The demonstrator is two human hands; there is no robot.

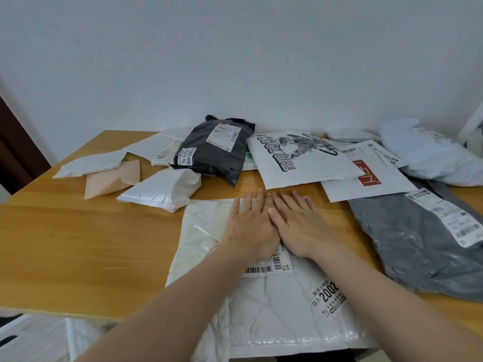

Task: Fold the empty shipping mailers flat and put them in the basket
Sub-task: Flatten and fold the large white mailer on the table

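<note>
A large white mailer (261,304) with barcode labels lies on the wooden table (78,231) in front of me, its near end hanging over the table's front edge. My left hand (251,220) and my right hand (298,223) lie side by side on its far half, palms down, fingers straight, pressing it flat. Other mailers are spread over the table: a black one (211,152), a grey one (418,244), a white one printed "COOL GIRL" (300,158), and a small folded white one (162,189). No basket is in view.
At the back left lie more white mailers (91,163) and a peach envelope (112,178). A pale blue-white bag (428,152) sits at the far right. A white wall stands behind the table. A white object (34,338) sits on the floor below the table's front-left edge.
</note>
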